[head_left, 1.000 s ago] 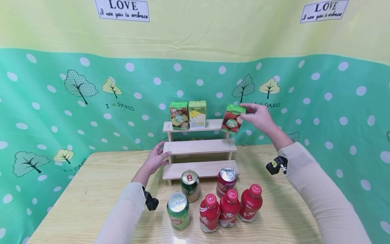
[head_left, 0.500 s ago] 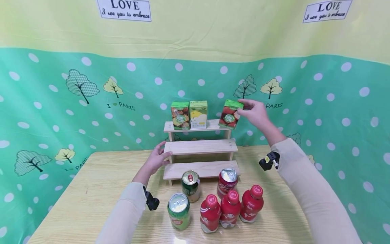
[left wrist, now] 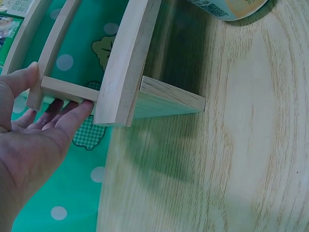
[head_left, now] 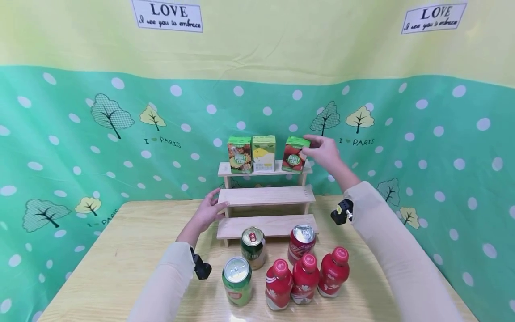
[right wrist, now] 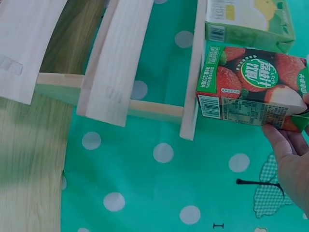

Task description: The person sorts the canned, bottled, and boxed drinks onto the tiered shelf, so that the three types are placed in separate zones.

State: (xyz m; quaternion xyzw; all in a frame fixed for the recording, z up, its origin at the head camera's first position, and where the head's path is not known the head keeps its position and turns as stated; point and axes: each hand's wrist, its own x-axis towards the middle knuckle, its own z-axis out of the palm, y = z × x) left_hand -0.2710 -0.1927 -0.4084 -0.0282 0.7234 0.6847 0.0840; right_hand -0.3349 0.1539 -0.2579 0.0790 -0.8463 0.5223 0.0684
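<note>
My right hand (head_left: 325,154) pinches the upper right of a red and green lychee juice box (head_left: 294,156) at the right part of the top tier. In the right wrist view the box (right wrist: 251,84) has its base against that tier. A wooden three-tier display shelf (head_left: 265,195) stands against the curtain. My left hand (head_left: 208,211) holds its left end at the middle tier. The left wrist view has the thumb (left wrist: 24,79) on the board and fingers by the side strut. A pineapple-pictured juice box (head_left: 240,156) and a yellow-green juice box (head_left: 263,154) stand on the top tier's left half.
On the table (head_left: 132,250), before the shelf, stand a dark green can (head_left: 253,250), a light green can (head_left: 237,284) and a dark red can (head_left: 301,246). Three red bottles (head_left: 278,286) stand close together at front right. A polka-dot curtain (head_left: 161,116) hangs behind.
My right hand has moved left with the lychee juice box, from past the shelf's right end onto the top tier. The box tilts less. My left hand stays at the shelf.
</note>
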